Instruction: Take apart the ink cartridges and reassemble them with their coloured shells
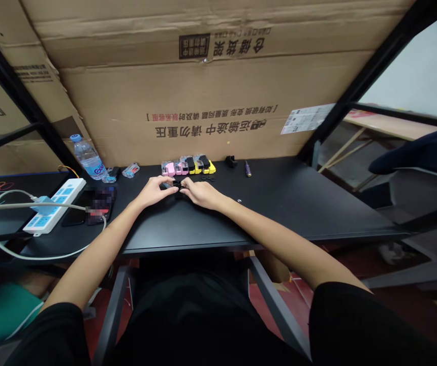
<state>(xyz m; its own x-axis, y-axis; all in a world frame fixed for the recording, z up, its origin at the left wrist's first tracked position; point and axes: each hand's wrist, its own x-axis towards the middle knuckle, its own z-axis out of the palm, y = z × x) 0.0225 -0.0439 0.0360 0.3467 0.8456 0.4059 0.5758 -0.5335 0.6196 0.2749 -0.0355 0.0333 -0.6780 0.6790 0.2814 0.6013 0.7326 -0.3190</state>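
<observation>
Over the black desk (199, 223), my left hand (155, 191) and my right hand (202, 194) meet at a small black plastic piece (178, 184). Both hands are closed, with thumbs and fingertips pinching it from either side; much of it is hidden by the fingers. Just behind stands a row of small pink, black and yellow plastic units with clear parts (190, 165). A few small black pieces (209, 178) lie near my right hand. Farther right are a black part (231, 161) and a screwdriver (248, 169) with a purplish handle.
Left of my arms are a water bottle (89, 158), clear-and-dark small units (130, 170), a white power strip (56, 206) with a cable, and phones (75, 208). A cardboard wall (211, 91) closes the back. A person's green clothing (7, 312) shows at lower left.
</observation>
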